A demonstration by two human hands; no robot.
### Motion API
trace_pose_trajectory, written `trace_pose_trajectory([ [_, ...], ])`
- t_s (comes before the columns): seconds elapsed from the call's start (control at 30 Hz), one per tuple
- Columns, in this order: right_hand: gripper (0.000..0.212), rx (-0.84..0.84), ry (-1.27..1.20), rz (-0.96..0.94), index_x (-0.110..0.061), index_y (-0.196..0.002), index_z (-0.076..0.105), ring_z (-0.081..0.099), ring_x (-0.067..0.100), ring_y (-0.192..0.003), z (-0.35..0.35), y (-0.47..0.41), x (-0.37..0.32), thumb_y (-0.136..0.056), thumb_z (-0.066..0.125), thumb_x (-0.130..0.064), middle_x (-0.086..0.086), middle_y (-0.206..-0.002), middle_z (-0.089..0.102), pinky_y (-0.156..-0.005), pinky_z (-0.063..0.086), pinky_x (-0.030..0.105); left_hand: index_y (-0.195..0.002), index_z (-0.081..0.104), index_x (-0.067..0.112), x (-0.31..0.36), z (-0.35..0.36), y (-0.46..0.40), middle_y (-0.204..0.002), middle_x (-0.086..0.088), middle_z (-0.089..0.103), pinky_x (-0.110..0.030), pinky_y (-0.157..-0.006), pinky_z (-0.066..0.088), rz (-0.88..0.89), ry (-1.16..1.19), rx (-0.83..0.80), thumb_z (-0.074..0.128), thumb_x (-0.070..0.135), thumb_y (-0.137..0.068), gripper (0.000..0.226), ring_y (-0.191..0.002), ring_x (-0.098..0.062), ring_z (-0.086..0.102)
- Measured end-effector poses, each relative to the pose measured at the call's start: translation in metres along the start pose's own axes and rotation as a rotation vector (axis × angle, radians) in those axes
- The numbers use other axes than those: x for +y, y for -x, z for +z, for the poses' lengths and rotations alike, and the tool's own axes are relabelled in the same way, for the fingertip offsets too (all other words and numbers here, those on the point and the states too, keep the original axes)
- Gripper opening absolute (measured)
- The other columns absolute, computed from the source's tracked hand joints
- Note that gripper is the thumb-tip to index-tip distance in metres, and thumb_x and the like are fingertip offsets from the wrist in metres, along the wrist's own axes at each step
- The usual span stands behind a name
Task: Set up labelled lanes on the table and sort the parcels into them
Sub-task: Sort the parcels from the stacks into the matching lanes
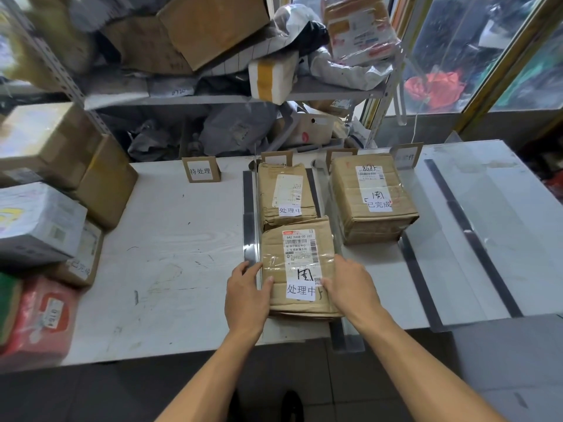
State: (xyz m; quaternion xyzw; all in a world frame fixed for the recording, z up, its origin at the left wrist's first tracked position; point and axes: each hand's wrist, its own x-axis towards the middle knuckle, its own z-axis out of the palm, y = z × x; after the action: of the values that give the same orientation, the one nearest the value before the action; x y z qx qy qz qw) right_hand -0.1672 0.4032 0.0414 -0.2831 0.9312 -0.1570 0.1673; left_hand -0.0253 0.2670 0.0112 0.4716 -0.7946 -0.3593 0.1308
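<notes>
A white table (182,239) filled the middle of the frame, seen from above by a person standing at its near edge. Both bare forearms reached up from the bottom of the frame to a brown cardboard parcel (300,269) just right of centre. The left hand (246,296) gripped the parcel's left side, thumb on top. The right hand (350,287) held its right side, fingers curled over the edge. A white slip on the parcel read 处理中.

Directly above it in the frame lay a second brown parcel (286,193) with the same slip, the two touching end to end in one lane between clear upright dividers (251,226). To the right, in the next lane, sat a larger parcel (373,196) marked 已完成. The far-right lane appeared to hold no parcel.

Small cardboard lane signs stood along the table's far edge; the leftmost sign (201,169) read 待处理, and the others were partly hidden or blurred.

At the left edge of the frame more parcels were stacked (45,193), boxes and a red bag among them. Shelving across the top of the frame was crowded with boxes and bags.

Judging by this, the lanes and labels were set up and three parcels were placed, while the stack at the left was probably left to sort.
</notes>
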Motion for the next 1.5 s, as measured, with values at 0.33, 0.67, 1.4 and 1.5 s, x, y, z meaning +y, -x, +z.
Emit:
trace_pose_trajectory([
  [0.33,0.045,0.063,-0.132,-0.039,-0.017,-0.135,0.055,0.055,0.022,-0.114,0.0,0.001,0.005,-0.092,0.067,-0.017,0.003,-0.12,0.063,-0.094,0.045,0.031,-0.132,0.061,0.028,0.004,-0.002,0.0,-0.144,0.003,0.046,-0.036,-0.101,0.048,0.001,-0.014,-0.015,0.067,0.035,-0.092,0.041,-0.13,-0.017,0.045],
  [0.67,0.042,0.122,-0.163,-0.053,-0.016,-0.138,0.053,0.049,0.021,-0.12,-0.001,-0.002,-0.001,-0.097,0.058,-0.02,0.003,-0.127,0.059,-0.096,0.042,0.031,-0.133,0.058,0.026,0.007,-0.008,-0.001,-0.142,0.002,0.05,-0.028,-0.094,0.046,0.002,0.065,0.016,0.065,0.037,-0.094,0.042,-0.127,-0.016,0.049],
  [1.4,0.063,-0.066,-0.304,-0.63,-0.025,-0.147,0.044,0.058,0.007,-0.108,0.071,-0.046,-0.394,-0.092,0.065,-0.048,-0.004,-0.141,0.056,-0.091,0.05,0.026,-0.123,0.065,0.019,-0.115,-0.31,-0.116,-0.12,0.001,0.063,-0.024,-0.091,0.042,0.028,0.128,0.497,0.069,0.025,-0.091,0.033,-0.105,-0.009,0.054],
  [1.5,0.073,-0.247,-0.496,-0.485,-0.028,-0.145,0.044,0.062,0.01,-0.102,0.099,-0.057,-0.448,-0.084,0.063,-0.062,-0.002,-0.137,0.058,-0.09,0.054,0.035,-0.121,0.064,0.019,-0.153,-0.349,-0.133,-0.12,0.0,0.062,-0.025,-0.094,0.04,-0.04,0.146,0.57,0.067,0.02,-0.09,0.031,-0.112,-0.018,0.055],
])
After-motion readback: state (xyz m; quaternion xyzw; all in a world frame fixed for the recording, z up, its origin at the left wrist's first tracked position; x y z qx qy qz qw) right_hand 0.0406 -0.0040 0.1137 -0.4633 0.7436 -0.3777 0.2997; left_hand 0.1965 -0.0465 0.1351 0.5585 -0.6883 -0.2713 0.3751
